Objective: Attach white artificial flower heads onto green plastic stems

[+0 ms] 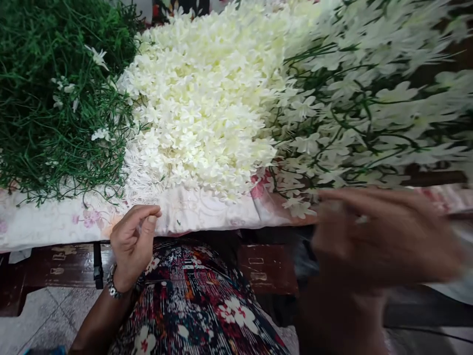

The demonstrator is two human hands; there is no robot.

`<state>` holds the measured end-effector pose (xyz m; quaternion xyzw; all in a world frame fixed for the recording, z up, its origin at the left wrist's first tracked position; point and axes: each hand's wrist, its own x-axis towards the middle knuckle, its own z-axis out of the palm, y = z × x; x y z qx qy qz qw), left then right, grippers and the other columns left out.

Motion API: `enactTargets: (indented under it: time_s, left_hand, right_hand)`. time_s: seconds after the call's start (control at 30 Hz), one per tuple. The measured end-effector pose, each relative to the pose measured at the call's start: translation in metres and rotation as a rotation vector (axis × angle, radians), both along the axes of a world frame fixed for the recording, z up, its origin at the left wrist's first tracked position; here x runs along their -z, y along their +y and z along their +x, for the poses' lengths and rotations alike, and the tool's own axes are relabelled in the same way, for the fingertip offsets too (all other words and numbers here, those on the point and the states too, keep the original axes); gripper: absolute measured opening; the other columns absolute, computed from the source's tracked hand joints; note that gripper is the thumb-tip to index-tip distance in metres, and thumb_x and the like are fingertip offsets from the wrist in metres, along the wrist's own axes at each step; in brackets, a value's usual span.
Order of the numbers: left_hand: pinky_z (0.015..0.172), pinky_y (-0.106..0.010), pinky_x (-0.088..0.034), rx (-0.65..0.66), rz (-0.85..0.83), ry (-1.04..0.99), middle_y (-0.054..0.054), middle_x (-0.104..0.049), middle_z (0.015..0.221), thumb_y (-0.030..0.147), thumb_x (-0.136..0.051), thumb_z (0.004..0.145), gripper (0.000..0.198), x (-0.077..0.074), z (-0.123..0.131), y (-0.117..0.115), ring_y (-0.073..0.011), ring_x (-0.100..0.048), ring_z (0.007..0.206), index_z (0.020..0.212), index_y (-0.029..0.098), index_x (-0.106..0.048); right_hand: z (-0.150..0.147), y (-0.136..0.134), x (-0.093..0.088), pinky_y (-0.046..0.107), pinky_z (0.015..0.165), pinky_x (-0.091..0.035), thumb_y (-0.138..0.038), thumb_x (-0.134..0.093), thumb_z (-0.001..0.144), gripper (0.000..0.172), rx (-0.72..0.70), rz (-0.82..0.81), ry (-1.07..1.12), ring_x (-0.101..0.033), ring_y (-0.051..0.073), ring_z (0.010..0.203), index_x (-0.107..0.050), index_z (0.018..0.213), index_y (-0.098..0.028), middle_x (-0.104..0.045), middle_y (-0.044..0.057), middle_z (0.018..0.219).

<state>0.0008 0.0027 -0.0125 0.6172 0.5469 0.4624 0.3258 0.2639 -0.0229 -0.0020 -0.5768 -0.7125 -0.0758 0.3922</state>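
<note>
My left hand (133, 241) rests at the near edge of the cloth-covered table, fingers curled with thumb and forefinger pinched together; I cannot make out anything between them. My right hand (380, 241) is blurred with motion at the lower right, close to the white artificial flower sprays (369, 98) on green stems. Something small and white seems caught in its fingers, but the blur hides it. A big heap of loose cream-white flower heads (207, 93) fills the middle of the table.
A pile of bare green plastic stems (55, 98) lies at the left. A floral cloth (44, 222) covers the table, above a dark wooden frame (55, 266). My patterned dress (199, 305) is in the foreground, tiled floor at lower left.
</note>
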Motion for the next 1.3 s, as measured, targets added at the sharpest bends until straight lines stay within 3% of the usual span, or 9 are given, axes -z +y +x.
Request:
enactTargets:
  time_s: [0.03, 0.1, 0.17, 0.4, 0.57, 0.83, 1.1, 1.2, 1.3]
  left_hand:
    - [0.066, -0.026, -0.047, -0.002, 0.036, 0.051, -0.003, -0.061, 0.073, 0.014, -0.051, 0.076, 0.013, 0.001, -0.003, 0.001, -0.0127, -0.057, 0.07, 0.084, 0.015, -0.061]
    - [0.066, -0.026, -0.046, -0.008, 0.108, 0.131, -0.003, -0.061, 0.073, 0.011, -0.052, 0.074, 0.014, 0.002, -0.008, 0.002, -0.0132, -0.057, 0.07, 0.084, 0.015, -0.061]
    - [0.066, -0.027, -0.046, -0.023, 0.158, 0.187, -0.003, -0.061, 0.074, 0.01, -0.052, 0.073, 0.016, 0.005, -0.014, 0.003, -0.0138, -0.056, 0.071, 0.085, 0.015, -0.061]
    - [0.068, -0.03, -0.045, -0.018, 0.269, 0.357, -0.004, -0.061, 0.073, 0.005, -0.052, 0.07, 0.02, 0.015, -0.019, 0.002, -0.0144, -0.055, 0.069, 0.086, 0.014, -0.06]
    - [0.066, -0.031, -0.044, 0.062, 0.324, 0.398, -0.005, -0.061, 0.074, 0.002, -0.052, 0.069, 0.024, 0.016, -0.012, -0.001, -0.0153, -0.054, 0.07, 0.089, 0.014, -0.058]
    - [0.066, -0.028, -0.048, 0.285, 0.267, 0.297, -0.007, -0.06, 0.08, 0.004, -0.049, 0.072, 0.024, 0.008, 0.012, -0.002, -0.0142, -0.055, 0.075, 0.094, 0.013, -0.056]
    - [0.065, -0.027, -0.049, 0.439, 0.111, 0.112, -0.008, -0.057, 0.091, 0.01, -0.05, 0.073, 0.03, -0.002, 0.021, 0.001, -0.0123, -0.054, 0.076, 0.103, 0.013, -0.05]
    - [0.065, -0.027, -0.049, 0.46, 0.096, 0.097, -0.007, -0.061, 0.086, 0.009, -0.049, 0.073, 0.029, -0.001, 0.016, -0.002, -0.0121, -0.055, 0.074, 0.102, 0.015, -0.052]
    - [0.061, -0.025, -0.049, 0.394, 0.11, 0.081, -0.005, -0.063, 0.077, 0.007, -0.046, 0.075, 0.023, 0.003, 0.01, -0.008, -0.0109, -0.057, 0.068, 0.092, 0.016, -0.057]
  right_hand:
    - [-0.012, 0.006, 0.0, 0.028, 0.056, -0.042, -0.006, -0.055, 0.07, 0.024, 0.073, 0.093, -0.014, -0.054, 0.016, 0.065, -0.059, 0.09, -0.018, -0.057, 0.006, 0.075]
    - [-0.029, 0.016, 0.003, 0.026, 0.06, -0.043, -0.009, -0.059, 0.068, 0.018, -0.047, 0.006, -0.1, -0.054, 0.014, 0.066, -0.057, 0.084, -0.018, -0.058, 0.003, 0.074]
    - [-0.037, 0.022, 0.007, 0.025, 0.063, -0.043, -0.012, -0.057, 0.07, 0.01, -0.071, -0.1, -0.202, -0.054, 0.014, 0.066, -0.056, 0.079, -0.017, -0.058, 0.003, 0.071]
    - [-0.043, 0.023, 0.019, 0.025, 0.06, -0.04, -0.021, -0.051, 0.075, 0.007, 0.174, -0.224, -0.376, -0.053, 0.015, 0.066, -0.055, 0.076, -0.016, -0.056, 0.004, 0.069]
    - [-0.048, 0.022, 0.025, 0.025, 0.061, -0.041, -0.019, -0.051, 0.074, 0.005, 0.173, -0.279, -0.303, -0.052, 0.015, 0.067, -0.054, 0.071, -0.017, -0.054, 0.004, 0.07]
    - [-0.049, 0.015, 0.02, 0.022, 0.059, -0.042, -0.011, -0.054, 0.072, 0.009, -0.115, -0.247, 0.05, -0.049, 0.009, 0.063, -0.048, 0.073, -0.018, -0.052, 0.0, 0.069]
    - [-0.072, 0.008, 0.019, 0.023, 0.059, -0.045, -0.004, -0.056, 0.068, 0.019, -0.438, -0.191, 0.184, -0.053, 0.01, 0.069, -0.049, 0.08, -0.017, -0.056, 0.002, 0.072]
    - [-0.082, 0.011, 0.017, 0.023, 0.057, -0.046, -0.005, -0.053, 0.07, 0.016, -0.532, -0.247, 0.281, -0.053, 0.01, 0.069, -0.049, 0.08, -0.017, -0.055, 0.002, 0.071]
    - [-0.093, 0.015, 0.016, 0.022, 0.056, -0.045, -0.006, -0.051, 0.072, 0.013, -0.646, -0.335, 0.358, -0.052, 0.009, 0.067, -0.05, 0.08, -0.016, -0.054, 0.002, 0.07]
